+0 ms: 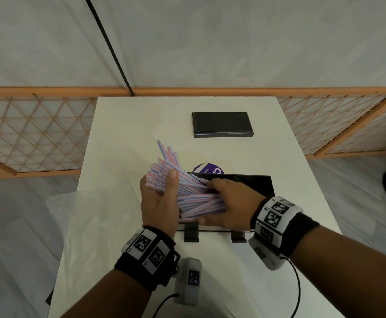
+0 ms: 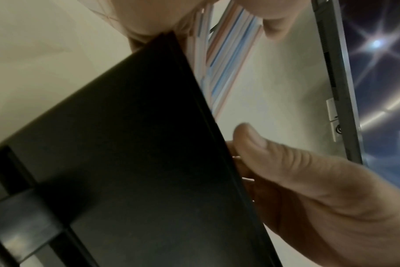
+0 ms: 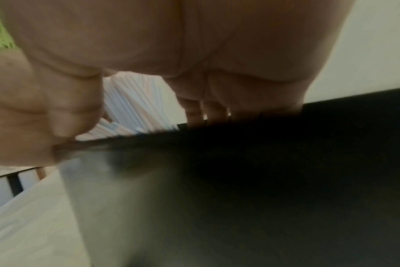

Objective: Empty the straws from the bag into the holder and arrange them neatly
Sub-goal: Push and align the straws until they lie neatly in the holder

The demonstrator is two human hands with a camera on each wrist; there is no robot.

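Note:
A thick bundle of pink, blue and white striped straws (image 1: 192,193) lies slanted over the left end of the black holder (image 1: 251,184), its upper ends fanning out to the far left. My left hand (image 1: 164,193) grips the bundle from the left, thumb laid across the top. My right hand (image 1: 215,200) curls round the lower right ends of the straws, just above the holder's opening. The left wrist view shows the straws (image 2: 226,63) above the holder's dark wall (image 2: 126,162). Seen from the right wrist, straw ends (image 3: 130,108) poke out below my palm at the holder's rim (image 3: 286,153).
The crumpled clear bag (image 1: 86,216) lies on the white table (image 1: 123,134) to the left of my hands. A flat black lid (image 1: 221,123) sits at the back. A purple round object (image 1: 207,169) peeks from behind the holder. A wooden lattice screen (image 1: 27,134) flanks the table.

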